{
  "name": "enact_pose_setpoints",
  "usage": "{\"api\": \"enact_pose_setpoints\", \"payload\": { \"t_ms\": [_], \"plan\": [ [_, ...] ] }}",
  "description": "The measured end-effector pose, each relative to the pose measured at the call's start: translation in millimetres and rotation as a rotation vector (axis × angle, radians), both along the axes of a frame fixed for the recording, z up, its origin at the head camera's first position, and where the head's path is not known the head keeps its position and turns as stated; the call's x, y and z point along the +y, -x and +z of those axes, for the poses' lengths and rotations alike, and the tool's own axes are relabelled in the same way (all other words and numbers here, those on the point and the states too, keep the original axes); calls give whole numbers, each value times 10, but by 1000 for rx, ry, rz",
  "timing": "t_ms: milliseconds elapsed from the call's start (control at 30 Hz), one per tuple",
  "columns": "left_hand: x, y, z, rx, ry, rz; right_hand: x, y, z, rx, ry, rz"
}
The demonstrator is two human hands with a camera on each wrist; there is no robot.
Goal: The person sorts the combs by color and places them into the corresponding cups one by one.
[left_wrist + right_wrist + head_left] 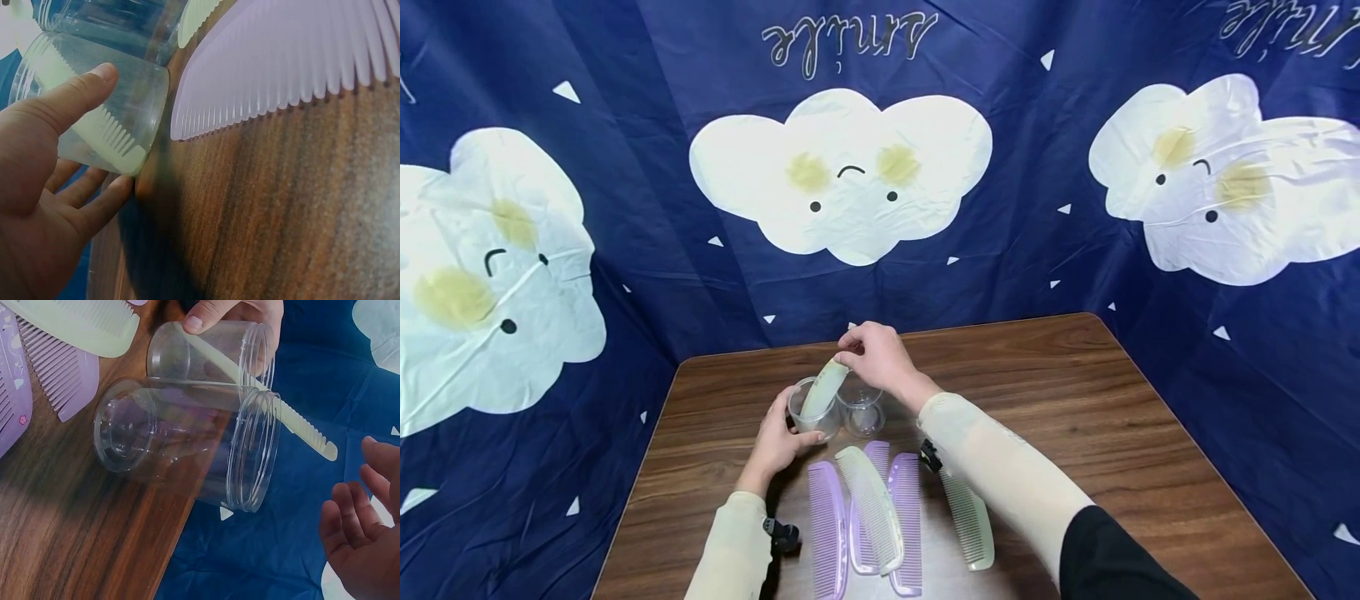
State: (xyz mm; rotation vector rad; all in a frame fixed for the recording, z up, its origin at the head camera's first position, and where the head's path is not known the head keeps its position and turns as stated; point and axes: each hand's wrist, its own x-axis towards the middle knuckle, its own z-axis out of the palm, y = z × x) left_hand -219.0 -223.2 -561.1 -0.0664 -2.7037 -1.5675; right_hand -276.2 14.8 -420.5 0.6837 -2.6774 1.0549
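My left hand (777, 442) holds a clear plastic jar (828, 426), thumb on the near side and fingers round the far side. A pale green comb (823, 390) leans inside that jar, its upper end sticking out past the rim. My right hand (880, 358) is by the comb's upper end. In the right wrist view, the right hand (365, 531) is apart from the comb tip (328, 450), its fingers loosely bent with nothing between them. A second clear jar (865, 419) stands right beside the first; no comb shows in it.
Nearer me lie several loose combs: a purple comb (827, 525) at left, a green comb (874, 510) on top of other purple ones, and a purple comb (908, 517) at right. Another green comb (970, 525) lies partly under my right forearm. A blue curtain (760, 292) hangs behind the wooden table (1045, 392).
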Motion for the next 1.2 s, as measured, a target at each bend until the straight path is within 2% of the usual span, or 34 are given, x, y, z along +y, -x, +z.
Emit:
{"api": "enact_pose_setpoints", "payload": {
  "t_ms": [300,767,1200],
  "plan": [
    [7,0,3,9,0,-1,123,-55,-27,2,67,57],
    [0,11,-17,16,8,1,376,-237,-167,-39,155,75],
    [1,1,-3,7,12,5,511,-435,-399,-65,214,80]
  ]
}}
